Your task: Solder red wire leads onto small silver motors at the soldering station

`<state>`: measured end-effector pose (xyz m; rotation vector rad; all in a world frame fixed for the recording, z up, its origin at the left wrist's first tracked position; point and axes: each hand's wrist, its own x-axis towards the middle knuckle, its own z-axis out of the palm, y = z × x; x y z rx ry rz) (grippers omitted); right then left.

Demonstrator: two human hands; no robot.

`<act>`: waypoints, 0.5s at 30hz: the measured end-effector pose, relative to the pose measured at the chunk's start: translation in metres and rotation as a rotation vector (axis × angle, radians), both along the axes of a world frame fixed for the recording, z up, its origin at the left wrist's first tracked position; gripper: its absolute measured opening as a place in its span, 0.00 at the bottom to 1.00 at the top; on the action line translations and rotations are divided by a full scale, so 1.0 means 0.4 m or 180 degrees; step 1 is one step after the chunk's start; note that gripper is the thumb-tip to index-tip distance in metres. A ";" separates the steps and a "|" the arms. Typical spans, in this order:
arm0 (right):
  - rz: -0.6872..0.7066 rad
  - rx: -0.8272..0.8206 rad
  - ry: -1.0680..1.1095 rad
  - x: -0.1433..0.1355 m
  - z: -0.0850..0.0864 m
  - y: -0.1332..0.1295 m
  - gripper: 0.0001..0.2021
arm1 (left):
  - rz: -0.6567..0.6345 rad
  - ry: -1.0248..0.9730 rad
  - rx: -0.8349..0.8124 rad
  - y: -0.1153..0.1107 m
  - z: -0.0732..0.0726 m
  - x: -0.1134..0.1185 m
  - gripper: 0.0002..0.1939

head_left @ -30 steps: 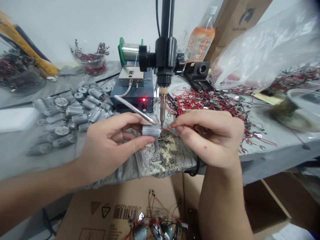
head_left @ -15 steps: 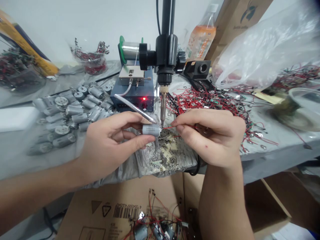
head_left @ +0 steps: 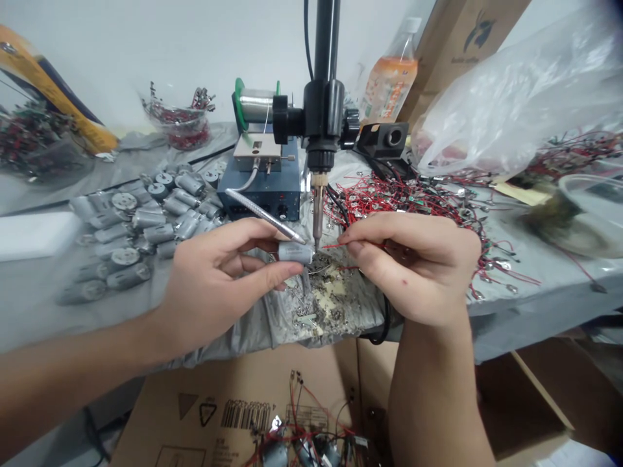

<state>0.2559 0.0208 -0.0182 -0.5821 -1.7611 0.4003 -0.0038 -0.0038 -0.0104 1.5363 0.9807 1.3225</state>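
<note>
My left hand (head_left: pixel 228 272) pinches a small grey cylindrical motor (head_left: pixel 293 252) between thumb and fingers, its terminal end facing right. Just above that end points the tip of a soldering iron (head_left: pixel 318 217), held upright in a black stand (head_left: pixel 324 104). A metal solder feed tube (head_left: pixel 267 216) slants down to the same spot. My right hand (head_left: pixel 413 259) is closed on a thin red wire (head_left: pixel 331 246), whose free end points left toward the motor terminal, slightly apart from it. Below lie solder crumbs (head_left: pixel 326 305) on the table covering.
Many grey motors (head_left: pixel 158 233) lie at left. Red wires with small boards (head_left: pixel 409 194) are heaped at right. Behind stand a blue solder feeder (head_left: pixel 263 188), a solder spool (head_left: pixel 256 106) and a drink bottle (head_left: pixel 392 78). Wired motors (head_left: pixel 302 447) sit on cardboard (head_left: pixel 195 421) below.
The red wire and my right hand have shifted slightly right, away from the motor terminal. The feeder's red light has gone off. My left hand still holds the motor by the iron.
</note>
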 end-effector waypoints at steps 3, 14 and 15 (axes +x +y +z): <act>0.0020 0.0021 0.0012 -0.001 -0.001 0.000 0.10 | 0.0015 -0.0012 0.0009 0.000 0.000 0.000 0.17; 0.0029 -0.0018 -0.0015 0.001 0.001 -0.006 0.11 | 0.0078 0.0005 0.0092 0.000 -0.008 -0.005 0.18; 0.0043 -0.0010 -0.0030 0.001 0.001 -0.006 0.10 | 0.0072 0.0014 0.0091 -0.001 -0.006 -0.004 0.18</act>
